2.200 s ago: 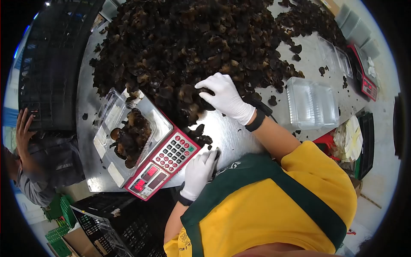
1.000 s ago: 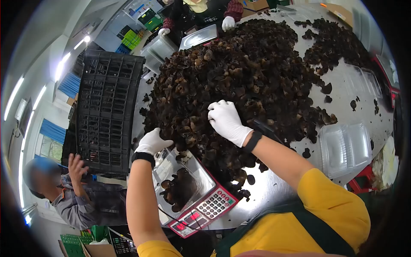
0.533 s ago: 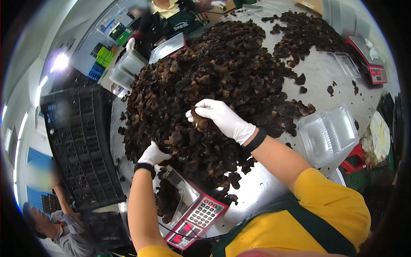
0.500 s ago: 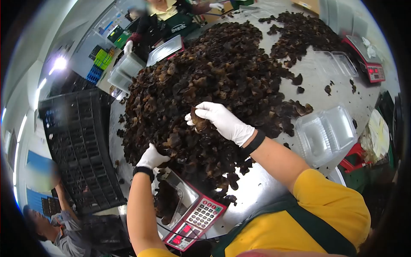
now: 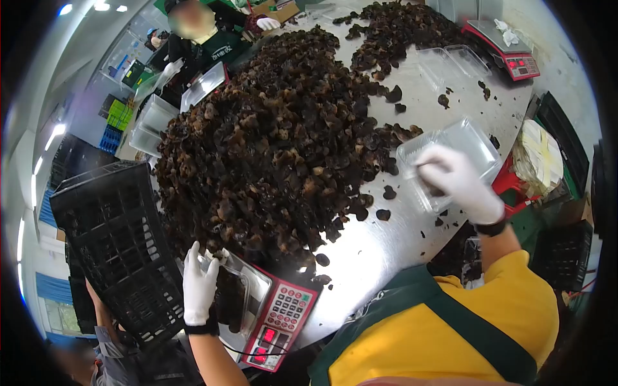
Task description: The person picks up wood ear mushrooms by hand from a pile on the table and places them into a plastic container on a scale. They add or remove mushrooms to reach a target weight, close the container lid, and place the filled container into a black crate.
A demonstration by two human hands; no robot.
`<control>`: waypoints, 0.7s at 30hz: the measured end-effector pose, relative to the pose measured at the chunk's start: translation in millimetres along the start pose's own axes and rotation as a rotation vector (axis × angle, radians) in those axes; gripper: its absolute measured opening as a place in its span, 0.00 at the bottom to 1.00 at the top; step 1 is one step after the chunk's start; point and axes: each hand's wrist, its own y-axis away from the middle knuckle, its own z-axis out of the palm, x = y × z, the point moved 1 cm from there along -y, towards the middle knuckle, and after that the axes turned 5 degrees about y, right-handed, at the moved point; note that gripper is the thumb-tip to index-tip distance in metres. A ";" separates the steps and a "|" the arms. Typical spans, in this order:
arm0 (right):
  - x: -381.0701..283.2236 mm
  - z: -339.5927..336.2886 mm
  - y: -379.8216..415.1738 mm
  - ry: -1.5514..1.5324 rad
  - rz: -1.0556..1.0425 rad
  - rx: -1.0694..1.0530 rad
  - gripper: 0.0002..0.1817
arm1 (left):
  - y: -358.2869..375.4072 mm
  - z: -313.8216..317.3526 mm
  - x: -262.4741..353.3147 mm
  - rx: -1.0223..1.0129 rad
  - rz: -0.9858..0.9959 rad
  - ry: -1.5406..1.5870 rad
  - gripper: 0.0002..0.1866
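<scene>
My left hand (image 5: 200, 283), in a white glove, is open with fingers apart beside the clear tub of dark wood ear mushrooms (image 5: 230, 299) on the red-framed scale (image 5: 286, 309). Over at the right, my gloved right hand (image 5: 462, 183) is blurred, its fingers curled closed above an open clear plastic clamshell box (image 5: 473, 145). A dark brown wood ear mushroom piece (image 5: 432, 188) shows under its fingertips. The big heap of wood ear mushrooms (image 5: 270, 141) covers the table's middle, just beyond my left hand.
A black crate (image 5: 119, 251) stands at the left. Across the metal table (image 5: 386, 248), a co-worker (image 5: 215, 48) is near another scale (image 5: 205, 87) and stacked clear tubs (image 5: 153, 122). A further scale (image 5: 505, 48) sits at the far right. Loose mushroom pieces lie about.
My right hand has moved from the heap rightward to the clamshell box. My left hand has shifted slightly and its fingers have spread. The view has turned rightward.
</scene>
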 end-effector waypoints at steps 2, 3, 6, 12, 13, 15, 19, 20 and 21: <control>6.5 -54.8 22.2 0.359 0.020 0.059 0.06 | 33.8 -11.2 4.3 0.024 0.055 0.027 0.29; 11.6 -78.4 31.3 0.590 0.044 0.065 0.07 | 53.9 -16.0 16.9 0.041 0.059 -0.003 0.27; 49.1 -125.3 49.2 1.276 -0.099 0.175 0.11 | 105.3 -14.8 11.3 0.133 0.020 -0.039 0.28; 14.6 11.7 -20.4 1.011 -0.601 0.332 0.14 | 157.8 20.1 -8.6 0.144 -0.070 -0.152 0.33; 4.6 58.0 -30.6 0.985 -0.773 0.293 0.17 | 160.8 26.7 -7.2 0.199 -0.092 -0.159 0.33; -0.2 150.3 -40.3 0.864 -1.000 -0.046 0.23 | 164.3 31.7 -9.4 0.230 -0.123 -0.213 0.33; 56.6 314.9 -60.3 1.311 -1.209 -0.420 0.35 | 167.3 35.7 -5.8 0.273 -0.124 -0.203 0.33; 53.7 325.5 -69.9 1.254 -1.235 -0.438 0.31 | 168.1 36.5 -4.1 0.272 -0.152 -0.200 0.33; 60.8 338.4 -87.0 1.119 -1.252 -0.401 0.27 | 166.9 37.5 -3.6 0.269 -0.166 -0.194 0.34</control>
